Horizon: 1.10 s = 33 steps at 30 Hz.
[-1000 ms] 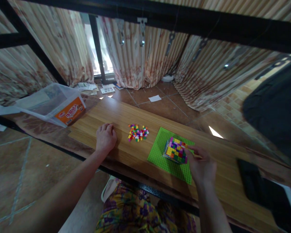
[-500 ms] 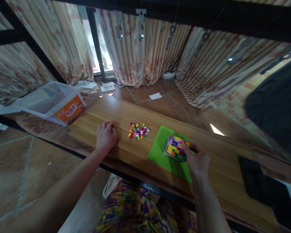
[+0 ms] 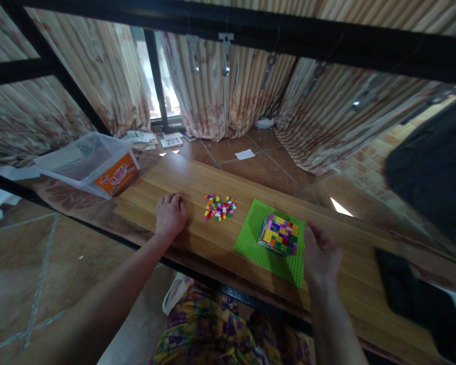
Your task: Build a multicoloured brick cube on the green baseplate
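Observation:
A cube of many-coloured small bricks (image 3: 280,234) stands on a green baseplate (image 3: 254,241) on the wooden tabletop (image 3: 190,177). My right hand (image 3: 321,253) hovers just right of the cube, fingers loosely curled and apart, holding nothing. My left hand (image 3: 170,215) rests on the wood with its fingers curled under, left of a small pile of loose coloured bricks (image 3: 219,208).
A clear plastic tub with an orange label (image 3: 93,165) sits at the table's far left. A black flat object (image 3: 414,294) lies at the right end. Papers (image 3: 152,138) lie on the tiled floor by the curtains. A black frame bar (image 3: 251,30) crosses overhead.
My right hand has come off the brick cube and drawn back a little to the right. The left hand has stayed where it was.

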Each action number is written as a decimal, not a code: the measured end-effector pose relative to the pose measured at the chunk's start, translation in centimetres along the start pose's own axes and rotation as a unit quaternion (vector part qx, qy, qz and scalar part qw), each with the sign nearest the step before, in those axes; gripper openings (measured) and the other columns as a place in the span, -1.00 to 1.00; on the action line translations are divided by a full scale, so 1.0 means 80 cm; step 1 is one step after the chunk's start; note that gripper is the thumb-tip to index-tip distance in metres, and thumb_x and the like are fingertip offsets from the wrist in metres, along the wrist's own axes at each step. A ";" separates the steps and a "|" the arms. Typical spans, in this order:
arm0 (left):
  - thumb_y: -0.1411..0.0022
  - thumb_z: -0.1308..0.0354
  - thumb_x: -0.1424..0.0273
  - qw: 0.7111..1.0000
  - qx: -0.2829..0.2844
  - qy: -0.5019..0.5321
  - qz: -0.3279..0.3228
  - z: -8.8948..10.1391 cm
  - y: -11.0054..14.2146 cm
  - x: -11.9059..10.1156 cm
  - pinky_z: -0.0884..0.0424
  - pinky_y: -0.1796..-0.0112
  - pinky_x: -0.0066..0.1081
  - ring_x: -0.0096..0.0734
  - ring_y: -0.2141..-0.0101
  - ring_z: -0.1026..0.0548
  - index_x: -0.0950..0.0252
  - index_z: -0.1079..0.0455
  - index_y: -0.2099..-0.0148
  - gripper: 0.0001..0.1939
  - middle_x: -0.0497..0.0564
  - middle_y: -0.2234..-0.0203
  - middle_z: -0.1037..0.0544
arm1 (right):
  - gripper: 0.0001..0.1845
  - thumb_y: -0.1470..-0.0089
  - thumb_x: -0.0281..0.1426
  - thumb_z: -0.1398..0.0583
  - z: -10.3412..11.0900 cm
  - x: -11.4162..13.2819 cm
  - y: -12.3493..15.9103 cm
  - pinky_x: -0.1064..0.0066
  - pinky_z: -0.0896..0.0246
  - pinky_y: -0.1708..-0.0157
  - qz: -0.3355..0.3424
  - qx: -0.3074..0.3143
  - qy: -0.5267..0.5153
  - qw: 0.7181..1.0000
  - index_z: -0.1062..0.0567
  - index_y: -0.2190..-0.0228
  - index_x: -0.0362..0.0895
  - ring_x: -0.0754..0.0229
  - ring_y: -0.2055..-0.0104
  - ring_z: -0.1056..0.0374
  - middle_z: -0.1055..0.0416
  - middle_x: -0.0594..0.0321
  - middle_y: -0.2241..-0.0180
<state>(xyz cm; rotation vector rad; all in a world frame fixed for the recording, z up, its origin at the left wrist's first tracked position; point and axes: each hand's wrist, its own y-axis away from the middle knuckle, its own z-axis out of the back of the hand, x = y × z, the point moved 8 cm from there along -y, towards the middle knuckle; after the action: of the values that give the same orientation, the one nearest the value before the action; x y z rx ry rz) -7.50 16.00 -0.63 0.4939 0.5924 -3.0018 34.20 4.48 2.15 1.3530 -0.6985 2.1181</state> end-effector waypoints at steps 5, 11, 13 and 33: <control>-0.29 0.08 0.39 1.000 0.000 -0.002 0.008 0.000 0.002 0.001 -0.29 -0.06 -0.08 -0.04 -0.02 -0.38 0.34 -0.43 -0.02 -0.64 0.21 0.02 -0.48 | -0.59 -0.05 -0.14 -0.21 0.003 0.061 0.012 0.23 -0.34 0.19 0.072 -0.021 0.028 0.997 -0.59 0.18 -0.16 0.08 0.25 -0.47 -0.57 0.08 0.23; -0.29 0.07 0.39 1.000 0.005 0.003 0.008 -0.001 0.003 0.000 -0.30 -0.05 -0.09 -0.05 -0.01 -0.39 0.34 -0.43 -0.02 -0.65 0.22 0.03 -0.49 | -0.72 -0.17 -0.23 -0.11 -0.093 0.136 0.070 0.26 -0.30 0.14 0.249 0.163 0.071 0.952 -0.57 0.28 -0.08 0.11 0.21 -0.44 -0.55 0.15 0.26; -0.29 0.07 0.40 1.000 0.003 0.008 0.009 -0.001 0.003 0.001 -0.30 -0.05 -0.08 -0.05 -0.01 -0.39 0.33 -0.43 -0.02 -0.65 0.23 0.02 -0.49 | -0.72 -0.20 -0.31 -0.06 -0.131 0.140 0.092 0.26 -0.27 0.13 0.285 0.217 0.096 0.929 -0.57 0.28 -0.09 0.11 0.21 -0.43 -0.55 0.15 0.28; -0.28 0.07 0.38 1.000 -0.001 -0.003 0.005 0.000 0.002 0.002 -0.31 -0.05 -0.08 -0.03 -0.01 -0.39 0.34 -0.43 -0.01 -0.64 0.22 0.01 -0.48 | -0.65 -0.16 -0.55 -0.01 -0.221 0.084 0.101 0.27 -0.18 0.07 0.272 0.251 0.259 0.892 -0.55 0.16 -0.17 0.06 0.14 -0.32 -0.46 0.05 0.23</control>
<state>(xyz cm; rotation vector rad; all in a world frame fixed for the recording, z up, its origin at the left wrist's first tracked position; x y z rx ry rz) -7.64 15.83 -0.74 0.4869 0.5906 -2.9912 14.92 11.48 0.72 0.7714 -0.3267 3.1047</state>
